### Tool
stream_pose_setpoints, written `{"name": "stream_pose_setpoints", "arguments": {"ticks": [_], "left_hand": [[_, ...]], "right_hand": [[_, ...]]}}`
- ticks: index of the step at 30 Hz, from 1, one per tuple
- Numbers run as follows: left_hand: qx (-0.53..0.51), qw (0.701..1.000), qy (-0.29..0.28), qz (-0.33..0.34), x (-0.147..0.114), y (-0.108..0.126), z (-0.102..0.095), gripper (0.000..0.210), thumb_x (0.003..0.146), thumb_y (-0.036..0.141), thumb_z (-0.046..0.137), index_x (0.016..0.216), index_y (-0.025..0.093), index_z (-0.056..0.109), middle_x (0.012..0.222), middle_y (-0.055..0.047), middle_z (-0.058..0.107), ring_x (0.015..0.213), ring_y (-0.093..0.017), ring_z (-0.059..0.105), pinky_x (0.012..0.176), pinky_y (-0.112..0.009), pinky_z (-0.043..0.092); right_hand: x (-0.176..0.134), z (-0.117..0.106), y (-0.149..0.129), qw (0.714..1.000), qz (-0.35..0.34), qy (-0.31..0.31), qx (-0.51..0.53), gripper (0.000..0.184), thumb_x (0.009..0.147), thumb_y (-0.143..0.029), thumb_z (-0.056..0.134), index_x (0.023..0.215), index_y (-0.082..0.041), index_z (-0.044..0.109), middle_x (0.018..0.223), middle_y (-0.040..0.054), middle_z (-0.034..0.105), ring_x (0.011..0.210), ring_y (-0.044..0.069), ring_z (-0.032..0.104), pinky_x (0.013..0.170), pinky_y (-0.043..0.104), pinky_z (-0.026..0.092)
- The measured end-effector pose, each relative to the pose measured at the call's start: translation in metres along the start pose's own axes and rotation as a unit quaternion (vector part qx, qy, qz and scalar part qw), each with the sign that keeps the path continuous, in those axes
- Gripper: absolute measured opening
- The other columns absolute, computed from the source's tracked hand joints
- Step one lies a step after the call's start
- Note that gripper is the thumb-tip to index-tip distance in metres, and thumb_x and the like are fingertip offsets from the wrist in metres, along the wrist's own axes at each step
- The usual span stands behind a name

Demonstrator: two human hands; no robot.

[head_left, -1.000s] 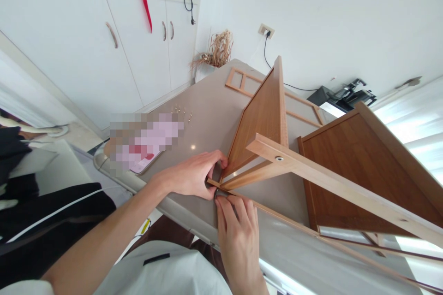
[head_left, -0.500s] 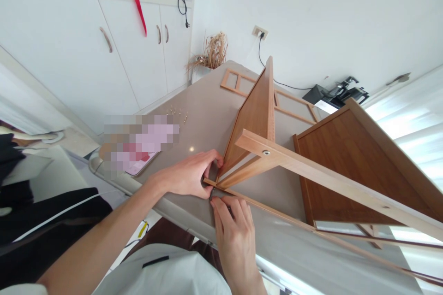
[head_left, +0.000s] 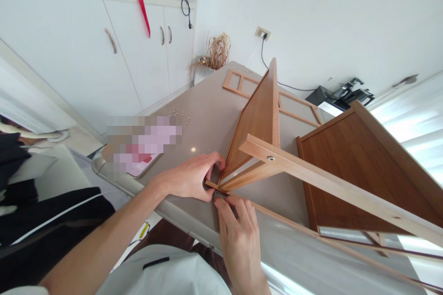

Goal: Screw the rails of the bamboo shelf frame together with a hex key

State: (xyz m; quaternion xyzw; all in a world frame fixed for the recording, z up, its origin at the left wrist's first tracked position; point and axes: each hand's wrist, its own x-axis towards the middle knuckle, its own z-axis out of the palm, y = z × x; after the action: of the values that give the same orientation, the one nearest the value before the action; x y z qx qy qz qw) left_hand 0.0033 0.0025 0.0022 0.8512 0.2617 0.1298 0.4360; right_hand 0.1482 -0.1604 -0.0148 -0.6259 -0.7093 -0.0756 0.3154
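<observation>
A partly built wooden frame stands on the grey-beige table, with an upright brown panel and a pale rail that has a metal fastener set in it. My left hand is closed round the frame's near lower corner, its thumb and fingers on either side of the wood. Just below that corner, my right hand pinches at a small dark piece against the thin lower rail. The kind of piece is mostly hidden by my fingers.
Another brown panel rises at the right. Several small brass-coloured pieces lie beyond a pixelated phone. Flat wooden frames lie at the back. Dried plants stand near white cupboards; a black device sits by the wall.
The whole view has shifted slightly, so things appear a little further right and lower. Both hands keep their hold at the corner, with only slight movement of the right fingers.
</observation>
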Motion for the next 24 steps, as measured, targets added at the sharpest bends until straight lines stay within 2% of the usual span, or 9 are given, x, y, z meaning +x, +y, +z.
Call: {"name": "stream_pose_setpoints", "arguments": {"ticks": [7, 12, 17, 24], "left_hand": [[0.004, 1.000, 0.008, -0.010, -0.0012, 0.0027, 0.0004, 0.051, 0.065, 0.021, 0.070, 0.112, 0.023, 0.051, 0.090, 0.002, 0.062, 0.079, -0.018, 0.060, 0.073, -0.030, 0.048], [0.006, 1.000, 0.005, -0.005, -0.0022, 0.0023, 0.0005, 0.052, 0.066, 0.021, 0.070, 0.115, 0.024, 0.051, 0.097, 0.002, 0.063, 0.079, -0.017, 0.059, 0.072, -0.029, 0.048], [0.013, 1.000, 0.015, -0.011, -0.0022, 0.0014, 0.0010, 0.051, 0.065, 0.022, 0.071, 0.111, 0.024, 0.052, 0.090, 0.002, 0.062, 0.077, -0.017, 0.059, 0.070, -0.028, 0.046], [-0.008, 1.000, 0.002, -0.001, -0.0015, 0.0022, 0.0001, 0.052, 0.065, 0.023, 0.072, 0.113, 0.024, 0.052, 0.104, 0.000, 0.063, 0.077, -0.016, 0.058, 0.071, -0.028, 0.047]], "right_hand": [[-0.0017, 0.0033, 0.0036, 1.000, -0.005, -0.001, 0.008, 0.020, 0.100, -0.006, 0.054, 0.110, -0.018, 0.067, 0.093, 0.0066, 0.063, 0.084, 0.020, 0.055, 0.076, 0.033, 0.046], [-0.0042, 0.0042, 0.0046, 1.000, -0.003, -0.010, 0.012, 0.019, 0.101, -0.007, 0.053, 0.107, -0.018, 0.067, 0.092, 0.0066, 0.063, 0.083, 0.019, 0.056, 0.076, 0.033, 0.048], [-0.0058, 0.0056, 0.0058, 1.000, -0.004, -0.003, 0.011, 0.017, 0.102, -0.011, 0.054, 0.108, -0.018, 0.068, 0.091, 0.0071, 0.063, 0.083, 0.020, 0.057, 0.075, 0.033, 0.049], [-0.0018, 0.0064, 0.0058, 1.000, -0.016, 0.021, 0.018, 0.016, 0.102, -0.012, 0.054, 0.105, -0.020, 0.068, 0.089, 0.0056, 0.065, 0.080, 0.019, 0.058, 0.073, 0.033, 0.049]]}}
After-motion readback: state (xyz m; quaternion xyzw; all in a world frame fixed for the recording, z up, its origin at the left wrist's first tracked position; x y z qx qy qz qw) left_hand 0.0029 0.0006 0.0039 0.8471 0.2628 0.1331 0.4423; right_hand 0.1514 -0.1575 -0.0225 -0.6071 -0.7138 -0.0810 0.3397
